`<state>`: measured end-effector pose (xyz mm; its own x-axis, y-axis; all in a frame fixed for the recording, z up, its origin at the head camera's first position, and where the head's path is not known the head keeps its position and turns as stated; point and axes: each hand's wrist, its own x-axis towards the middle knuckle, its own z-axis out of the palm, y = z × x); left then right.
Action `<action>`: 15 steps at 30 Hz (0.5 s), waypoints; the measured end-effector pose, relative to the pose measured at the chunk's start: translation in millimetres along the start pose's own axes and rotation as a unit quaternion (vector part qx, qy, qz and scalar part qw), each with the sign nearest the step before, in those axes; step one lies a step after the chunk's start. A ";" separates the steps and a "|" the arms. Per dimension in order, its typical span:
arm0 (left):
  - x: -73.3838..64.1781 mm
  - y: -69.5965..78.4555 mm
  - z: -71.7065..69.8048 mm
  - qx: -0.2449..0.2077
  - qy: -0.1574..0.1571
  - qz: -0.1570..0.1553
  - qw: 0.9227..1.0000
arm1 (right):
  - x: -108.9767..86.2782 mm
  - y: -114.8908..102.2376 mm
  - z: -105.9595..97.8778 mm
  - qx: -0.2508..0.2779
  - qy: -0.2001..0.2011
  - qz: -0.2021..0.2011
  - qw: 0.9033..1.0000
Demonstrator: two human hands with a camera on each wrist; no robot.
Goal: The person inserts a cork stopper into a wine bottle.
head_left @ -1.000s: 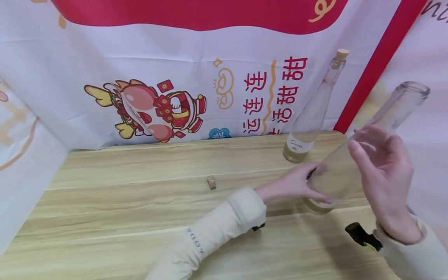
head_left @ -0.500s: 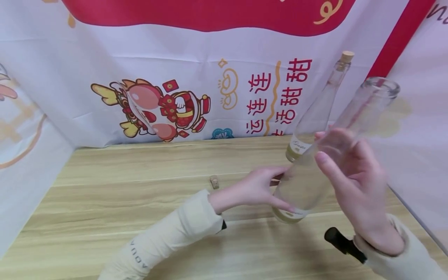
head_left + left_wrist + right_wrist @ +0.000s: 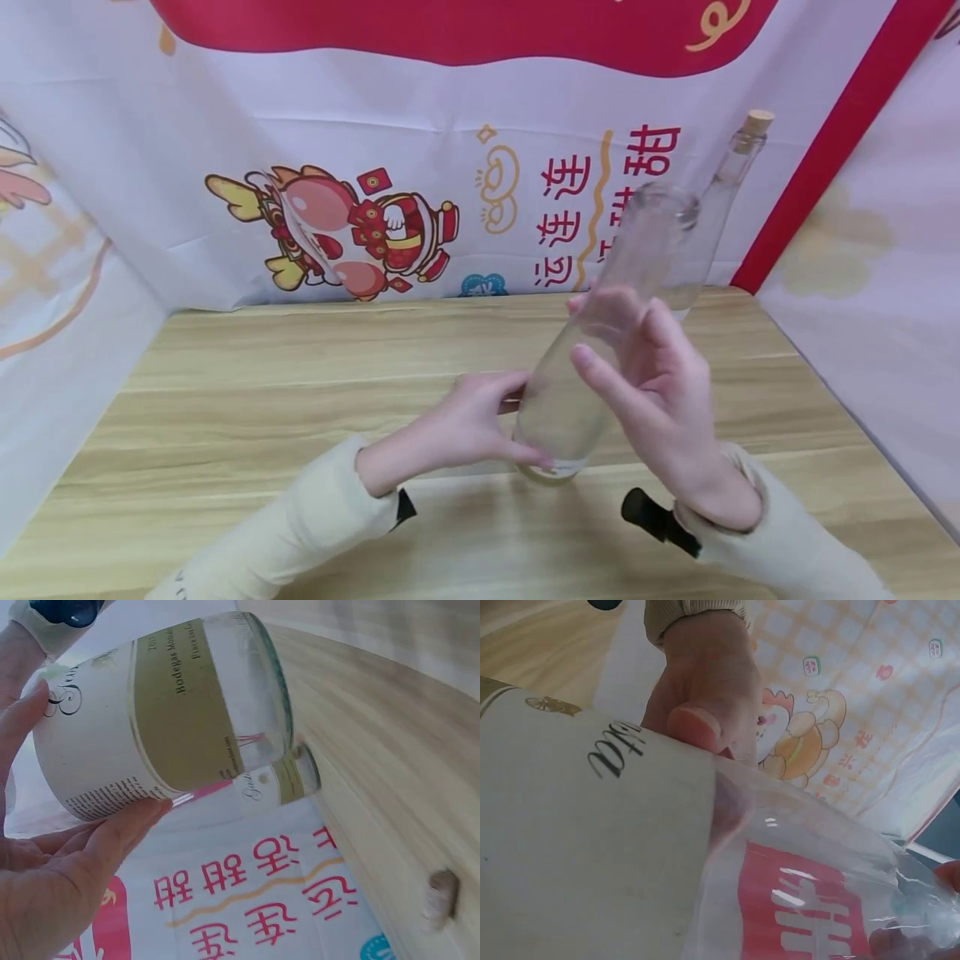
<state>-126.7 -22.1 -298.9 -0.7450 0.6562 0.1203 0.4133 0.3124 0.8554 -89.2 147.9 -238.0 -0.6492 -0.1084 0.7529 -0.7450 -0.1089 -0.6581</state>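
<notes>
A clear glass bottle [image 3: 562,400] with an uncorked mouth leans to the right over the table, held in both hands. My left hand [image 3: 468,425] grips it low, thumb and fingers spread around the white and olive label [image 3: 180,697]. Higher up, my right hand [image 3: 667,417] holds the narrowing upper body, thumb on the near side. In the right wrist view, fingertips [image 3: 949,876] of that hand show at the neck. A small loose cork [image 3: 440,898] lies on the table in the left wrist view; my left hand hides it from the head view.
A second bottle [image 3: 720,204], closed with a cork [image 3: 758,122], stands at the back right, partly behind the held one. The wood-grain table [image 3: 300,392] ends against a printed cloth backdrop [image 3: 420,117], with cloth at both sides too.
Both hands have carried the bottle left across the table, from the right side to near the middle. The left hand now covers the loose cork in the head view.
</notes>
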 end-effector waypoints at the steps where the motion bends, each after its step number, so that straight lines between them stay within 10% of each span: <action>1: -3.9 -1.5 -1.7 0.004 0.004 -0.006 1.000 | -0.6 2.5 3.0 0.003 -0.007 -0.002 1.000; 15: -44.4 -27.2 -7.7 0.036 0.049 -0.032 0.998 | -11.4 33.5 35.1 0.009 -0.084 -0.009 0.996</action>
<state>-109.0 -65.0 -323.6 -0.8172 0.5641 0.1180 0.3969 0.4023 0.8250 -101.4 110.8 -268.9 -0.5990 -0.2702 0.7538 -0.7531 -0.1298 -0.6450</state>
